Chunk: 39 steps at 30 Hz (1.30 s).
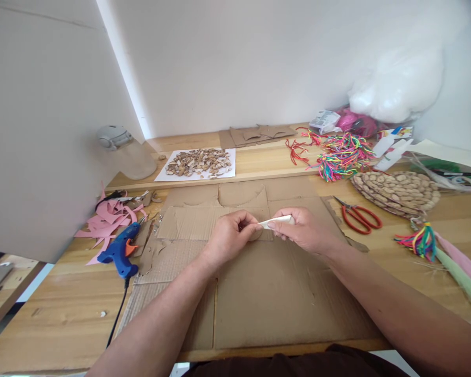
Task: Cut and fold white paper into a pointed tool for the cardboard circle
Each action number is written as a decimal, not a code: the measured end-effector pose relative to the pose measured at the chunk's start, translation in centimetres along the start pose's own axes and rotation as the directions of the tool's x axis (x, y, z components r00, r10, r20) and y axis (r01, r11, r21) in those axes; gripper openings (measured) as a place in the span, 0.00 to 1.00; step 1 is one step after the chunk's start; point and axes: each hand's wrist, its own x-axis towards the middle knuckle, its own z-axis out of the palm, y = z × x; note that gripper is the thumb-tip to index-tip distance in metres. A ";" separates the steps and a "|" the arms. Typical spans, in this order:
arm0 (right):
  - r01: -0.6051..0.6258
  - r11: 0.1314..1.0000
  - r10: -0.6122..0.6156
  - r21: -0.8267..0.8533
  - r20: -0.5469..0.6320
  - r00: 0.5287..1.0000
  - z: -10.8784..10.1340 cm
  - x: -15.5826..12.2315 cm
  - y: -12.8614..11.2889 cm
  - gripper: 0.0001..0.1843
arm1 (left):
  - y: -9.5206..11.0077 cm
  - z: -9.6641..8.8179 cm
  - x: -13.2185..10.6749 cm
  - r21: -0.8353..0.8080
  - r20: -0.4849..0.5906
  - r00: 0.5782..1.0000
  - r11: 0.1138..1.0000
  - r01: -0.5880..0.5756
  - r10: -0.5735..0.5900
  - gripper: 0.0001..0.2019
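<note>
A small white rolled piece of paper (279, 222) spans the gap between my hands, above the cardboard (275, 303). My left hand (231, 231) pinches its narrow left end between thumb and forefinger. Around the wider right end, the fingers of my right hand (305, 230) are closed, with the thumb on top. Part of the paper is hidden by the fingers. Just behind the hands lies a cut cardboard strip (188, 222). Red-handled scissors (360, 216) rest to the right of my right hand, their blades partly apart.
A blue glue gun (121, 250) lies at left beside pink strips (110, 220). Nutshell pieces (200, 162) sit on white paper at the back. Colourful tassels (343, 154), a round shell-covered piece (396, 191) and white glue bottles (392, 156) occupy the right. A plastic jar (135, 159) stands back left.
</note>
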 end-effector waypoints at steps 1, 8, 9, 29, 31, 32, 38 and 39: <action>0.000 1.000 0.000 -0.014 -0.006 1.000 0.0 0.0 0.0 0.17 | 0.0 0.0 0.0 -0.044 0.031 0.999 0.999 0.029 -0.028 0.11; 0.070 0.992 -0.069 -0.106 0.016 0.998 0.2 -0.7 -0.6 0.18 | 0.6 -0.2 -0.1 -0.166 0.137 0.986 0.979 0.117 -0.095 0.12; 0.074 0.993 -0.072 -0.095 0.025 0.997 0.2 -0.7 -0.5 0.18 | 0.6 -0.2 -0.2 -0.162 0.124 0.988 0.980 0.117 -0.097 0.11; -0.071 0.941 0.061 0.332 0.042 0.997 0.6 0.4 0.7 0.15 | 0.7 0.2 0.0 -0.324 0.064 0.985 0.931 0.170 -0.157 0.16; -0.088 0.948 0.073 0.305 0.058 0.996 0.7 0.4 1.0 0.16 | 0.9 0.2 -0.1 -0.282 0.080 0.984 0.943 0.175 -0.159 0.17; -0.098 0.949 0.082 0.301 0.065 0.995 0.7 0.4 1.2 0.16 | 0.9 0.2 -0.1 -0.251 0.096 0.983 0.952 0.176 -0.157 0.17; -0.112 0.944 0.081 0.312 0.113 0.990 0.7 0.4 1.1 0.15 | 1.0 -0.2 -0.2 -0.080 0.138 0.979 0.984 0.161 -0.149 0.12; -0.110 0.947 0.079 0.303 0.111 0.991 0.7 0.4 1.0 0.15 | 1.0 -0.3 -0.2 -0.076 0.130 0.981 0.985 0.157 -0.147 0.12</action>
